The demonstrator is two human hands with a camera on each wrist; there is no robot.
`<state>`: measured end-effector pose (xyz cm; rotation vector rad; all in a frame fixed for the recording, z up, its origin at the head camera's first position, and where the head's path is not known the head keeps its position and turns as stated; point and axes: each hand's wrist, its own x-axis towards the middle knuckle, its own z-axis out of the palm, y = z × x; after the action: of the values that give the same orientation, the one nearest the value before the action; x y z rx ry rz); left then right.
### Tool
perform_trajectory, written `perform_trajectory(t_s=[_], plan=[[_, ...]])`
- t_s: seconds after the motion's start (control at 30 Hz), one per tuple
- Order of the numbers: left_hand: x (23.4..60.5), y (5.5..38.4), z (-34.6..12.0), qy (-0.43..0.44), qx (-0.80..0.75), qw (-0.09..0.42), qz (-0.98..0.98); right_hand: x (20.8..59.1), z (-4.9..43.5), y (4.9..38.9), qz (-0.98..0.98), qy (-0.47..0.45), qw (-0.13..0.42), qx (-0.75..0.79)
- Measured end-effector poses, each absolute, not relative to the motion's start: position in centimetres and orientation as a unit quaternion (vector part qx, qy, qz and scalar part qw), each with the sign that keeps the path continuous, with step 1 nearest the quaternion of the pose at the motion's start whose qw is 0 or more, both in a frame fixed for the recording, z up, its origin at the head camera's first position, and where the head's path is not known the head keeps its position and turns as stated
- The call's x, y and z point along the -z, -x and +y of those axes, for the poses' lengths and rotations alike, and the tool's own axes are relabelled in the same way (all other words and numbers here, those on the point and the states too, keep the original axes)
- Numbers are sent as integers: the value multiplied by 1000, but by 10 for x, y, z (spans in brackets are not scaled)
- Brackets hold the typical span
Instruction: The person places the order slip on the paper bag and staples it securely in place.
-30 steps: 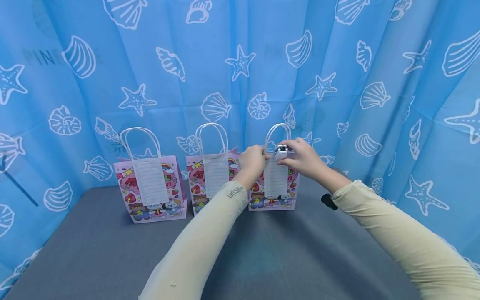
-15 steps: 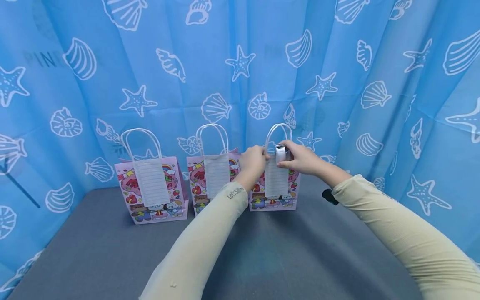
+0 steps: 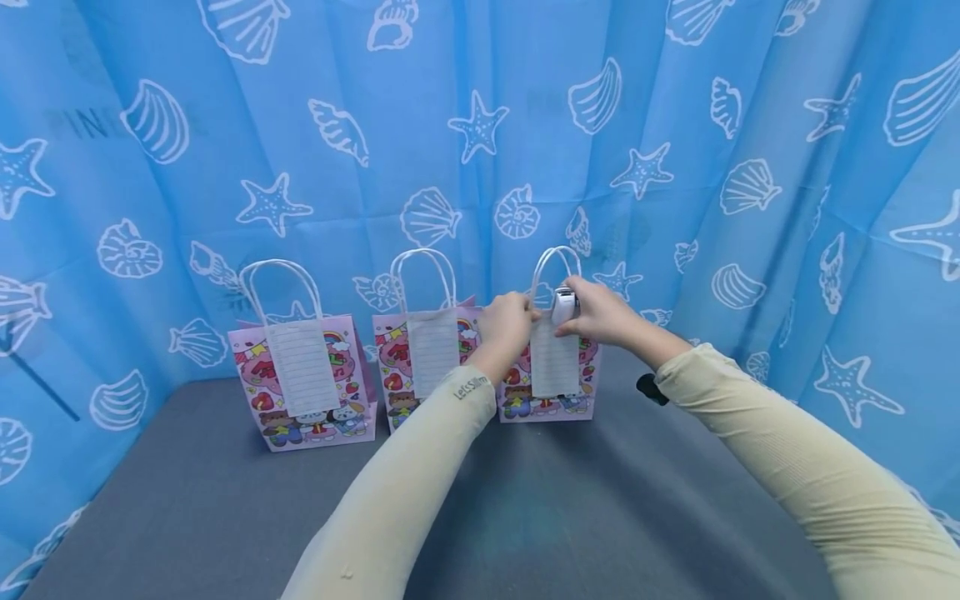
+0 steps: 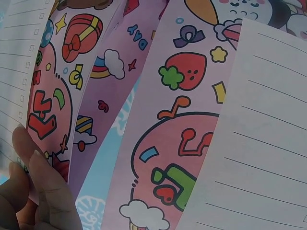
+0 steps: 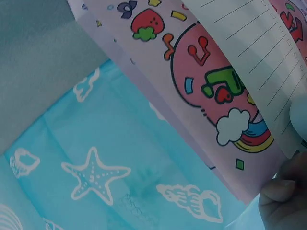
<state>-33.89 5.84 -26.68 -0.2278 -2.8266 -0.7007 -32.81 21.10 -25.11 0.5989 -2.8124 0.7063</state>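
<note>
Three pink cartoon-print gift bags with white handles stand in a row at the back of the table. My left hand (image 3: 506,321) pinches the top edge of the right bag (image 3: 517,400), beside the lined paper note (image 3: 553,367) that hangs down its front. My right hand (image 3: 603,312) grips a small white stapler (image 3: 562,306) at the top of that note, under the handle. In the left wrist view my fingertips (image 4: 43,191) lie against the bag's printed face (image 4: 158,143) near the note (image 4: 259,143). The right wrist view shows my thumb (image 5: 285,196) under the bag (image 5: 201,72).
The left bag (image 3: 255,375) and the middle bag (image 3: 393,367) each carry a lined note too. A blue shell-and-starfish curtain (image 3: 480,125) closes in the back and both sides. The grey tabletop (image 3: 187,500) stretches in front of the bags.
The stapler has tipped slightly in my right hand. Both hands stay at the top of the right bag.
</note>
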Motion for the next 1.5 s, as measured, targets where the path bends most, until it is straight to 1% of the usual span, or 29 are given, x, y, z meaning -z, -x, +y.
perform_trajectory(t_s=[0.3,0.47,0.57,0.7,0.8,0.87,0.93,1.07,1.27,1.5], plan=[[266,339,58,74,242,113,-961,249,211,330,-949,-195,87,-232],[265,338,58,77,249,114,-959,249,211,330,-949,-195,98,-229],[265,338,59,77,249,111,-959,251,211,329,-949,-196,118,-216],[264,338,61,79,237,111,-962,257,211,328,-945,-200,169,-193],[264,339,63,84,230,107,-964,260,212,328,-945,-192,190,-186],[264,339,65,87,231,105,-963,260,213,326,-949,-187,181,-177],[264,339,66,85,237,104,-962,256,213,325,-952,-183,157,-187],[265,340,65,75,248,99,-961,247,216,321,-943,-184,119,-251],[266,341,62,81,257,96,-958,240,228,316,-901,-152,131,-384],[263,337,58,90,282,108,-949,243,243,306,-864,-95,117,-480]])
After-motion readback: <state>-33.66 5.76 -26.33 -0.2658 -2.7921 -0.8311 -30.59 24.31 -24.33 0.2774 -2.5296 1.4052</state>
